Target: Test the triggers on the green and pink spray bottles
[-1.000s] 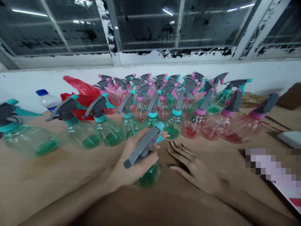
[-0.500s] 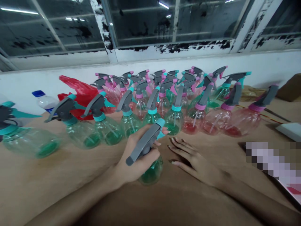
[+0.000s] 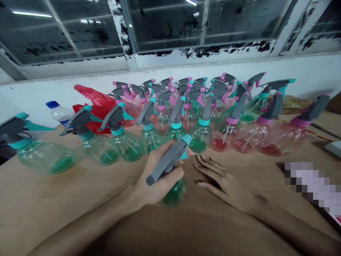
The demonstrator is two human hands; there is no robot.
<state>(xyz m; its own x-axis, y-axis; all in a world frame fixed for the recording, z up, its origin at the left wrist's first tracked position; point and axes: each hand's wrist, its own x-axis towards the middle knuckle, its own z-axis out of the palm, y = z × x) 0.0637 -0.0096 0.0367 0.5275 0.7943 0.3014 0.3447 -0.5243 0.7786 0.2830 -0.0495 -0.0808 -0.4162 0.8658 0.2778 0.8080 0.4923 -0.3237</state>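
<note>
My left hand (image 3: 157, 177) is wrapped round the neck of a green spray bottle (image 3: 174, 193) with a grey and teal trigger head. The bottle is upright on the wooden table, its teal nozzle pointing away from me. To its right my right hand (image 3: 217, 176) lies on the tabletop, fingers apart, holding nothing. Just beyond my hands stands a row of spray bottles, among them a green spray bottle (image 3: 201, 138) with a teal collar and a pink spray bottle (image 3: 225, 137) with a pink collar. My left hand hides part of the held bottle's neck.
Several more pink and green bottles crowd toward the white wall (image 3: 157, 65). A red plastic bag (image 3: 93, 101) and a blue-capped water bottle (image 3: 60, 112) are at the back left. A partly blurred flat item (image 3: 317, 188) lies at the right on the table (image 3: 87, 199).
The whole scene has shifted slightly rightward in view. My left hand keeps its grip on the spray bottle, and my right hand still rests on the table.
</note>
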